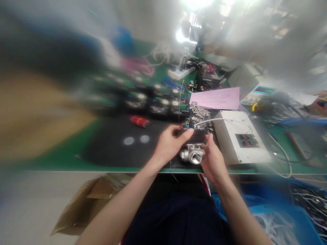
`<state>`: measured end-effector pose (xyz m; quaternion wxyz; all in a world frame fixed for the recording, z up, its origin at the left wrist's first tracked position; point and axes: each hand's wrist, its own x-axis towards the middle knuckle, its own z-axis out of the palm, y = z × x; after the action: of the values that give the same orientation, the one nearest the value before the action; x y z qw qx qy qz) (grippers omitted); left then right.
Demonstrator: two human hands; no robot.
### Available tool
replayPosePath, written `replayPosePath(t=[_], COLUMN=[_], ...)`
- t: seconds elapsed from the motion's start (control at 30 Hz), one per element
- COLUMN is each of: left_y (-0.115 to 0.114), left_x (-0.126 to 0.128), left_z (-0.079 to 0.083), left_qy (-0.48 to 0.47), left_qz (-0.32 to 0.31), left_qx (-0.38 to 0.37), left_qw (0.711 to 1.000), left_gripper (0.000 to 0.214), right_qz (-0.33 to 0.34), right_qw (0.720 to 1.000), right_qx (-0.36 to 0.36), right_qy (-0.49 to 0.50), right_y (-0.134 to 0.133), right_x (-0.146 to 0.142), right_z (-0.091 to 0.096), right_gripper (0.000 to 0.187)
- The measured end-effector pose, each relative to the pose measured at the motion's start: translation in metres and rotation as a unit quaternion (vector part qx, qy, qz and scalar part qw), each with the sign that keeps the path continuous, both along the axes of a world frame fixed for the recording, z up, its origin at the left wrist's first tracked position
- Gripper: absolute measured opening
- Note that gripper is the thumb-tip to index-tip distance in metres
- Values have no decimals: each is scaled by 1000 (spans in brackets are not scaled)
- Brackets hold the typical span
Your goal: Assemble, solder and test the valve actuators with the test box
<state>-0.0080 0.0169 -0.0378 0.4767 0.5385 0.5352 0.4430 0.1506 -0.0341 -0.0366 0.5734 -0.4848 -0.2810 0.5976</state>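
A black valve actuator (197, 136) with a silver metal ball valve (192, 154) on its near side is between my hands at the front of the bench. My left hand (171, 142) grips the black body from the left, its thumb along the top. From the right, my right hand (214, 156) closes around the body and valve, with thumb raised; its other fingers are partly hidden. A circuit board (187, 124) shows at the far side of the body. A white cable (212, 119) runs from there toward the grey-white box.
Right of my hands stands a grey-white box (230, 136) with black terminals. Behind lie loose metal pins (200, 110), a pink sheet (216, 97) and rows of similar units (159, 103). A red bundle (140, 121) rests on the black mat (112, 146). Blue bins (293, 217) stand below right.
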Motion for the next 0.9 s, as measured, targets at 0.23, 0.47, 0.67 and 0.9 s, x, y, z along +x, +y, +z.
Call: replayPosePath(t=[0.23,0.47,0.67,0.9], left_y=[-2,-2,-5,-12], left_x=[0,-2,-4,-6], left_z=[-7,-4,-1,-4], left_qy=[-59,-66,-106,-162], left_qz=[-30,-46,-53,-106], left_qx=[5,10,11,49], left_qw=[998,997,993,980], left_gripper=[61,59,60,62], right_qz=[-22,-40,-43,23], right_qw=[932,912,915,955], right_qx=[54,69,94,115], right_qy=[-357,-402,-389,-272], right_y=[-15,-16,-17,-14], right_x=[8,10,15,13], right_z=[0,-8,-10,-8], right_gripper=[70,66,63,76])
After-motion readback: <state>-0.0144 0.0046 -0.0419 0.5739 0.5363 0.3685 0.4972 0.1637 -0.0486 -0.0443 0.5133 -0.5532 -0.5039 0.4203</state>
